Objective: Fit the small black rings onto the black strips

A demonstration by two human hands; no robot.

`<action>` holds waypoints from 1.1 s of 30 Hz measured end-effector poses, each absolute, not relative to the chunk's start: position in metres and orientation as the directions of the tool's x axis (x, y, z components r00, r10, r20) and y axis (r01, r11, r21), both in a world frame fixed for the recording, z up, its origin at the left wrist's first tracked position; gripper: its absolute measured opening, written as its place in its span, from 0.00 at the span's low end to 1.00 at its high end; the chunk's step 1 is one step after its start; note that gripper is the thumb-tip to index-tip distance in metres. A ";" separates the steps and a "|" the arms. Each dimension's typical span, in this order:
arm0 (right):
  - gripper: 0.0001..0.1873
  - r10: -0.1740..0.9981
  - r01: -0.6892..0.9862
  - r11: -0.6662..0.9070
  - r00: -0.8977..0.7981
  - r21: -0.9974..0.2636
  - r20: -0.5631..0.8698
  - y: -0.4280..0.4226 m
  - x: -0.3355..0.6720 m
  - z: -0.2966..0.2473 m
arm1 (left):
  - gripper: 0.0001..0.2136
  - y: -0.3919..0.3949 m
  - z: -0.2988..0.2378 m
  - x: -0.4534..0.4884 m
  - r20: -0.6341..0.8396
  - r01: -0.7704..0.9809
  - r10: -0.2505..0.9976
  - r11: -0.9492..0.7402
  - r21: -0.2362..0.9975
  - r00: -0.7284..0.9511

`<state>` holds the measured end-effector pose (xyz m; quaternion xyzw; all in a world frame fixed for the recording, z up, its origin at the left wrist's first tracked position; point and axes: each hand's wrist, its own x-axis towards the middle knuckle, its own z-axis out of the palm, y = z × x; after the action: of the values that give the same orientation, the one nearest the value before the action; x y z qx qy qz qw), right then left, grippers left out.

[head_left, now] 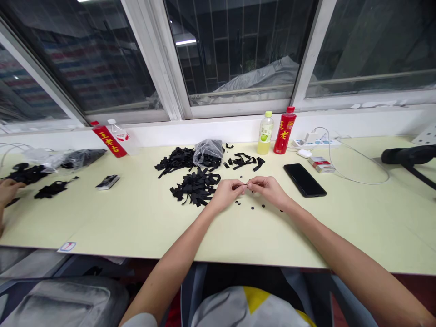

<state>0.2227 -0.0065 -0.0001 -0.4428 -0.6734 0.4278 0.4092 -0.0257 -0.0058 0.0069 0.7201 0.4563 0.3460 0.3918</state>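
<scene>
My left hand (227,194) and my right hand (267,188) meet over the table, both closed in a pinch. Between their fingertips is a small black piece (246,185), mostly hidden and too small to identify. Just left of my left hand lies a pile of short black strips (195,186). Behind it is a second pile of black strips (175,159), partly under a clear plastic bag (208,152). Loose black strips (243,160) are scattered beyond my hands. Several small black rings (237,202) and discs (252,208) lie around and below my fingers.
A black phone (305,180) and a small box (321,165) lie right of my hands. A yellow-green bottle (265,134) and a red bottle (284,131) stand behind, near a power strip (316,143). At far left, another person's hand (9,190) touches black pieces.
</scene>
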 end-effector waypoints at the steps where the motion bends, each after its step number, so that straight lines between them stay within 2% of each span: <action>1: 0.25 0.949 0.307 0.264 -0.254 -0.914 0.188 -0.005 0.224 -0.001 | 0.15 -0.004 0.008 -0.027 0.167 0.430 0.933 -0.300 0.851 0.320; 4: 0.25 0.944 0.596 0.330 -0.206 -0.732 0.258 0.002 0.228 -0.003 | 0.15 0.002 0.014 -0.034 0.220 0.646 0.947 -0.321 0.693 0.234; 7: 0.32 0.947 0.827 0.313 -0.233 -0.466 0.222 0.009 0.232 -0.003 | 0.16 0.010 0.024 -0.048 0.228 0.876 0.968 -0.196 0.440 0.102; 10: 0.36 0.964 0.904 0.267 -0.246 -0.333 0.105 0.014 0.234 -0.002 | 0.19 0.018 0.033 -0.070 0.216 0.974 0.973 0.027 0.226 -0.078; 13: 0.35 0.964 0.916 0.265 -0.253 -0.301 0.078 0.018 0.236 -0.004 | 0.17 0.022 0.037 -0.092 0.205 0.975 0.956 0.192 0.113 -0.212; 17: 0.31 0.950 0.895 0.301 -0.252 -0.329 0.183 0.019 0.239 -0.010 | 0.17 0.021 0.033 -0.097 0.306 0.958 0.912 0.230 0.171 -0.273; 23: 0.31 0.929 0.839 0.348 -0.248 -0.419 0.276 0.023 0.249 -0.010 | 0.20 0.015 0.028 -0.077 0.361 0.958 0.915 0.082 0.275 -0.182; 25: 0.31 0.925 0.844 0.352 -0.249 -0.404 0.286 0.025 0.255 -0.010 | 0.19 0.015 0.027 -0.074 0.377 0.949 0.914 0.023 0.316 -0.148; 29: 0.28 0.932 0.907 0.301 -0.213 -0.295 0.295 0.027 0.262 -0.014 | 0.16 0.016 0.024 -0.073 0.387 0.927 0.917 -0.058 0.370 -0.097; 33: 0.19 0.949 0.935 0.221 -0.142 -0.277 0.280 0.025 0.261 -0.021 | 0.16 0.020 0.016 -0.070 0.393 0.897 0.919 -0.149 0.415 -0.029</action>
<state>0.2612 0.0255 -0.0213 -0.6237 -0.7553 0.0179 0.2003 -0.0702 0.0204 0.0162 0.6965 0.6520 0.2991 0.0180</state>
